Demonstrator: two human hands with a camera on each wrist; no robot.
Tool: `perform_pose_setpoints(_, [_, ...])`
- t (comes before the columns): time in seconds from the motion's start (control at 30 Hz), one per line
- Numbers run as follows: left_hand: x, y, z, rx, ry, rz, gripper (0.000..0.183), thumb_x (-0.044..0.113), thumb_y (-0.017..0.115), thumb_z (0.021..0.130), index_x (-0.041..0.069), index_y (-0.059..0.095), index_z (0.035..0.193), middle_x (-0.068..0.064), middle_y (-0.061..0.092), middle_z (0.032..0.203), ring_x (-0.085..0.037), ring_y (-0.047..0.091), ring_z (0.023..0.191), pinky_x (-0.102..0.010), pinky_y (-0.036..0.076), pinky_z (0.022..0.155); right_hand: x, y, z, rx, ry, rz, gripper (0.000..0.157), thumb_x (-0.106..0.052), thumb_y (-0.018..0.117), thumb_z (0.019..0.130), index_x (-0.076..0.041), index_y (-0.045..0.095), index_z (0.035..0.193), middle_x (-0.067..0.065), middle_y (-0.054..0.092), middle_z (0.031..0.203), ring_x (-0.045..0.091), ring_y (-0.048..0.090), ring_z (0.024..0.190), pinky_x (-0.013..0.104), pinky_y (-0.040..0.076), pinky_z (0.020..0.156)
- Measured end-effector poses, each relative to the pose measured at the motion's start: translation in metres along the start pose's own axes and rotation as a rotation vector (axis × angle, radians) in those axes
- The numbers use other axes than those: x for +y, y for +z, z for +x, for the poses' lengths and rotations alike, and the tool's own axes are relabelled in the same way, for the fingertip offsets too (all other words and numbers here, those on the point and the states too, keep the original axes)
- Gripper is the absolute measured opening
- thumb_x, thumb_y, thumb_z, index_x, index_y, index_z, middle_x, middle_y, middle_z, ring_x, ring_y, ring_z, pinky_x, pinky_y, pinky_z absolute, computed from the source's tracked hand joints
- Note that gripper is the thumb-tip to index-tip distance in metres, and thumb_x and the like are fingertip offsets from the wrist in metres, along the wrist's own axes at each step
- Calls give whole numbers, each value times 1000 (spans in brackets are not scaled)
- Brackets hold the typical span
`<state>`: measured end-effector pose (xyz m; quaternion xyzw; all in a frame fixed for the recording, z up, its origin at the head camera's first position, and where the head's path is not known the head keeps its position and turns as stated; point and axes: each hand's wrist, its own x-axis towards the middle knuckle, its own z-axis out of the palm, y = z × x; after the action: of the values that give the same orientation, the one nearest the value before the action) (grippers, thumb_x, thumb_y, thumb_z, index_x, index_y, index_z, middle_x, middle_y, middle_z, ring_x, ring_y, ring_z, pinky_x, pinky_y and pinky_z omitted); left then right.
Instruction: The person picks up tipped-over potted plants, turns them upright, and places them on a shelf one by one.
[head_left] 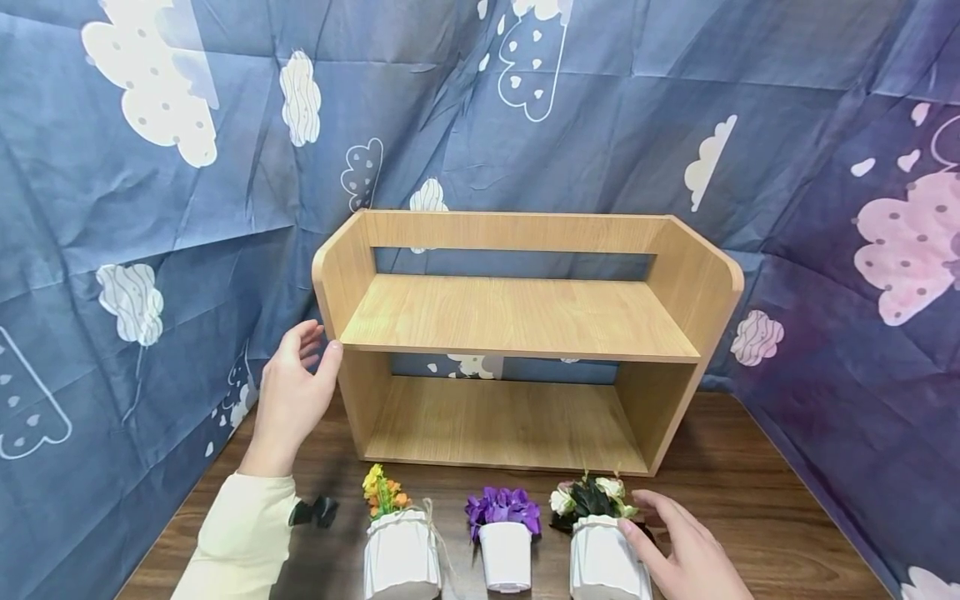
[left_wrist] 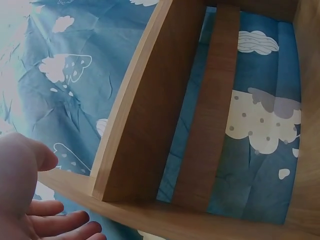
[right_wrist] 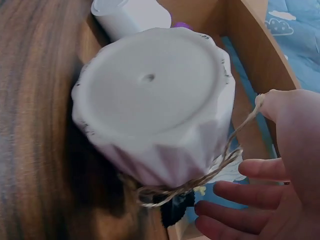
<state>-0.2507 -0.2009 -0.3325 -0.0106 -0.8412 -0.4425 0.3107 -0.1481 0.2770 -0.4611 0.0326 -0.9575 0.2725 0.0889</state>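
A two-tier wooden shelf (head_left: 517, 312) stands upright on the table. At the outside of its left panel is my left hand (head_left: 296, 387), its thumb close to the front edge; the left wrist view shows this hand (left_wrist: 47, 200) with loosely bent fingers. My right hand (head_left: 686, 550) is beside a white pot (head_left: 606, 558) of white flowers (head_left: 588, 498). That pot (right_wrist: 155, 85) lies on its side, base toward the right wrist camera. Twine (right_wrist: 172, 189) rings its neck, and one strand reaches the thumb. The fingers of my right hand (right_wrist: 270, 200) are spread and not curled round the pot.
Left of that pot lie a small white pot (head_left: 506, 554) with purple flowers and a white pot (head_left: 402, 554) with yellow and orange flowers. The dark wood table (head_left: 757, 483) is bounded by blue cloud-patterned cloth (head_left: 585, 158). A black object (head_left: 324, 511) is near my left sleeve.
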Motion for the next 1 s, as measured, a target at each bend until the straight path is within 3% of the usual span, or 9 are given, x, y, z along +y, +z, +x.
perform_pose_setpoints(0.27, [3, 12, 15, -46, -50, -20, 61, 30, 62, 106, 1, 48, 158, -26, 61, 151, -41, 63, 137, -57, 51, 113, 10, 3, -2, -62, 142, 78, 64, -51, 68, 104, -2, 61, 145, 12, 72, 130, 23, 71, 110, 25, 55, 75])
perform_pose_setpoints(0.5, [2, 19, 26, -34, -74, -8, 59, 31, 63, 105, 5, 50, 156, -26, 63, 150, -42, 64, 135, -60, 53, 110, 21, 9, -2, -101, 268, 107, 72, -55, 58, 107, 8, 59, 142, 24, 75, 127, 26, 75, 103, 42, 60, 83])
perform_pose_setpoints(0.8, [-4, 27, 35, 20, -60, -32, 47, 28, 63, 103, 2, 63, 142, -28, 72, 132, -43, 72, 113, -57, 57, 98, 29, 23, -7, -148, 365, 269, 73, -53, 49, 111, 14, 61, 137, 17, 81, 103, 27, 80, 87, 39, 60, 78])
perform_pose_setpoints(1.0, [-7, 28, 39, 65, -16, 1, 33, 22, 60, 105, 0, 71, 127, -27, 77, 119, -43, 72, 103, -56, 55, 91, 26, 26, -7, -157, 386, 287, 73, -54, 48, 111, 12, 64, 135, 7, 80, 88, 19, 76, 77, 37, 57, 74])
